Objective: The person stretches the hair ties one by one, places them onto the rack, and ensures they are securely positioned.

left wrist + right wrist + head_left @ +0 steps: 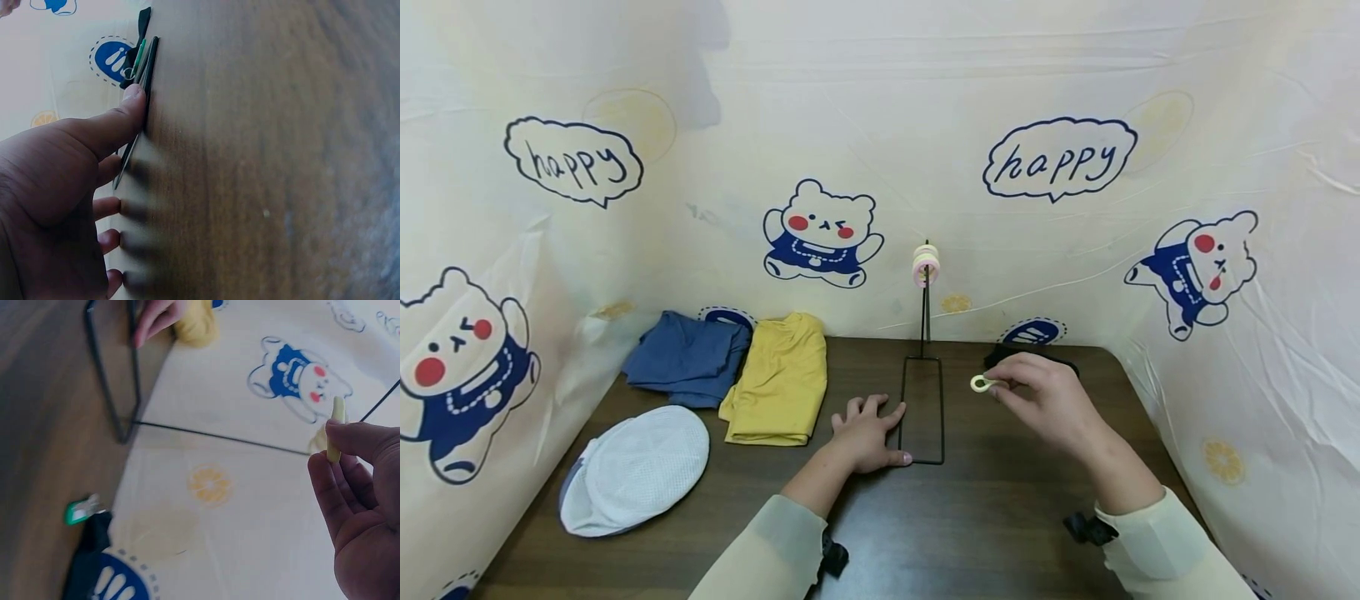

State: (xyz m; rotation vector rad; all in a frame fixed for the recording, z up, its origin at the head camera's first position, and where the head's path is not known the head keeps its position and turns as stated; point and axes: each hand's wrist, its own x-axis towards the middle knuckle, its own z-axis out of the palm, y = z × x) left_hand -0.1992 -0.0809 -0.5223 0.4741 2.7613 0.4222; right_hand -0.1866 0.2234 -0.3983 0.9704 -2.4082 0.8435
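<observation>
The fingers [1000, 385] of the right hand [1045, 400] pinch a small pale yellow ring [980, 383] by its edge, holding it in the air just right of the wire stand's base [922, 410] and well below the stand's top. From the right wrist the ring [338, 428] shows edge-on, thin and flat, nipped between thumb and fingertips. The left hand [867, 433] lies flat on the bench [1000, 517], fingers spread and relaxed, the thumb [128, 106] pressed against the left side of the black rectangular wire base, steadying it.

The stand is thin, dark metal rod: a narrow rectangular loop on the bench and 1 slim upright [927, 312] with a few stacked rings [926, 264], pink and pale yellow, near its tip. The rings look smooth and light, likely soft plastic or foam. The bench is dark wood grain, a bit glossy.

To my eye the risks are a slip of so shallow a pinch, and the light stand tipping if the ring or hand knocks the upright, since only the thumb braces the base.

Further left lie a folded yellow cloth [778, 379], a blue cloth [688, 357] and a white mesh cap [636, 468]. A dark clip with a green tag [81, 510] sits by the printed backdrop [1075, 100]
</observation>
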